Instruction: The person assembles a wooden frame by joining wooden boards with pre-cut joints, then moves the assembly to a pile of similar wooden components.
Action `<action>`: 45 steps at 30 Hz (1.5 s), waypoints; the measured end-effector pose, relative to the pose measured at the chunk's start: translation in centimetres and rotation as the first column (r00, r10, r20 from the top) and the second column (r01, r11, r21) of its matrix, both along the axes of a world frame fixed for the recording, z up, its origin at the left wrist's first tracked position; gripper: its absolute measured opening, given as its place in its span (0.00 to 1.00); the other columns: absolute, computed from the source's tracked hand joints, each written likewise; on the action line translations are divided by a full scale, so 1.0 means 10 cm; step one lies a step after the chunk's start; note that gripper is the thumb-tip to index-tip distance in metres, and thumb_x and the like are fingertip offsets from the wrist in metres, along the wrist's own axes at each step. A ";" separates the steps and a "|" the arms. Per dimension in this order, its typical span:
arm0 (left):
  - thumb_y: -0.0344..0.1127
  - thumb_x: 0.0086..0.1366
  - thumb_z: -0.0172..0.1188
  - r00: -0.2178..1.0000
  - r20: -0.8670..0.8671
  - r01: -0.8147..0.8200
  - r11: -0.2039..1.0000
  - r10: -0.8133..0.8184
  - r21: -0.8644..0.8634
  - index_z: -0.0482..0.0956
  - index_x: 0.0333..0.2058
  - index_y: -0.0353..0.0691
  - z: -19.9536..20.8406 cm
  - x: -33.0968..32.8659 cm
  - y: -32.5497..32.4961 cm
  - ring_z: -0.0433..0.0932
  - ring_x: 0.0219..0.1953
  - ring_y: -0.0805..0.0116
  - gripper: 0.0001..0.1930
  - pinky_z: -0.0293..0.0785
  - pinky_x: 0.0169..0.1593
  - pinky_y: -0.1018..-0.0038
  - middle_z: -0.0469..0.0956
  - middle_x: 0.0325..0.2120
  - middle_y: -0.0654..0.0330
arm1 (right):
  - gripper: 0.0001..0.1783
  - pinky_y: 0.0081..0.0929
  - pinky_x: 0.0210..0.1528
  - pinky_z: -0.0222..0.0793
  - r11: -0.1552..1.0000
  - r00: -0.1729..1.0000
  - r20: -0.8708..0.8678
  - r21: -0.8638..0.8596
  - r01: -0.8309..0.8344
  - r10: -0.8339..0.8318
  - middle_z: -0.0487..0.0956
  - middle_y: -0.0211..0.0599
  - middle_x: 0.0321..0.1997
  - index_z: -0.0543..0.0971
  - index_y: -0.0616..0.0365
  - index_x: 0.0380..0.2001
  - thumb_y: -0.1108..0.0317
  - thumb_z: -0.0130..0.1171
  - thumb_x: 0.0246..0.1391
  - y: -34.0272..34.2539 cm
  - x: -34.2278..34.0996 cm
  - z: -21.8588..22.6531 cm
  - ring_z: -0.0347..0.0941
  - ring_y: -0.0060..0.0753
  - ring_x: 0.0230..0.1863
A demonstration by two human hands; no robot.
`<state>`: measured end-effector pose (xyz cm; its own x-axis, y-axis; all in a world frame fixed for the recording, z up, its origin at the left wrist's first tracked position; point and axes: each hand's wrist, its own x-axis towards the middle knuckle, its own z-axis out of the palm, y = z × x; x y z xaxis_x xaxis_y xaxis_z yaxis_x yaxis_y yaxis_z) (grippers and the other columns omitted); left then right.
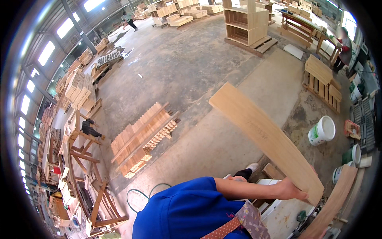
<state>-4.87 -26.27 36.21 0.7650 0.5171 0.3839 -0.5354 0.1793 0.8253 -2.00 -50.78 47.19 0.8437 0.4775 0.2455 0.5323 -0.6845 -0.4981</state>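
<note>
My left arm, in a blue sleeve, reaches across to the right. My left hand is closed on the near end of a long pale wooden board, with the thumb on the near side. The board slants up and away to the left, its far end raised above the floor. Beside it on the right is a second wooden board, running down to the lower edge. A small patch of what looks like my right hand shows against that board at the bottom; its fingers are mostly hidden.
A light work surface lies below my left hand. White buckets and a pallet stand at right. Stacked wooden strips lie on the floor, left of centre. A wooden frame stands farther left. A person is at a far-right bench.
</note>
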 end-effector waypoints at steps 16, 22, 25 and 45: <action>0.26 0.41 0.63 1.000 -0.020 0.007 1.000 -0.008 -0.022 0.65 0.48 0.40 0.03 -0.04 -0.01 0.65 0.50 0.66 0.31 0.63 0.54 0.67 0.67 0.44 0.60 | 0.34 0.38 0.46 0.65 0.989 0.993 -0.110 -0.144 0.014 -0.030 0.72 0.52 0.50 0.56 0.53 0.61 0.52 0.48 0.54 -0.08 0.02 -0.02 0.69 0.46 0.49; 0.25 0.41 0.63 0.999 -0.034 0.005 1.000 -0.005 0.005 0.65 0.48 0.39 0.04 -0.03 -0.02 0.65 0.51 0.67 0.31 0.63 0.54 0.67 0.67 0.44 0.60 | 0.35 0.41 0.48 0.64 0.975 0.989 -0.144 -0.223 0.003 -0.036 0.70 0.52 0.52 0.51 0.49 0.64 0.50 0.45 0.56 -0.11 0.03 -0.01 0.67 0.48 0.52; 0.25 0.41 0.63 1.000 -0.015 0.005 0.999 -0.005 0.034 0.65 0.48 0.39 0.03 0.00 -0.01 0.65 0.51 0.67 0.30 0.63 0.53 0.67 0.67 0.44 0.60 | 0.36 0.43 0.49 0.63 0.938 0.987 -0.159 -0.346 -0.027 -0.031 0.69 0.52 0.54 0.49 0.47 0.65 0.49 0.44 0.57 -0.23 0.08 0.00 0.66 0.50 0.53; 0.27 0.41 0.63 1.000 -0.019 -0.016 0.999 0.015 -0.030 0.64 0.48 0.38 0.06 -0.03 0.01 0.66 0.50 0.68 0.31 0.63 0.53 0.68 0.68 0.43 0.60 | 0.30 0.28 0.46 0.67 0.973 0.939 -0.343 0.208 0.101 -0.024 0.73 0.48 0.49 0.58 0.67 0.59 0.68 0.50 0.54 -0.37 0.18 -0.09 0.70 0.35 0.46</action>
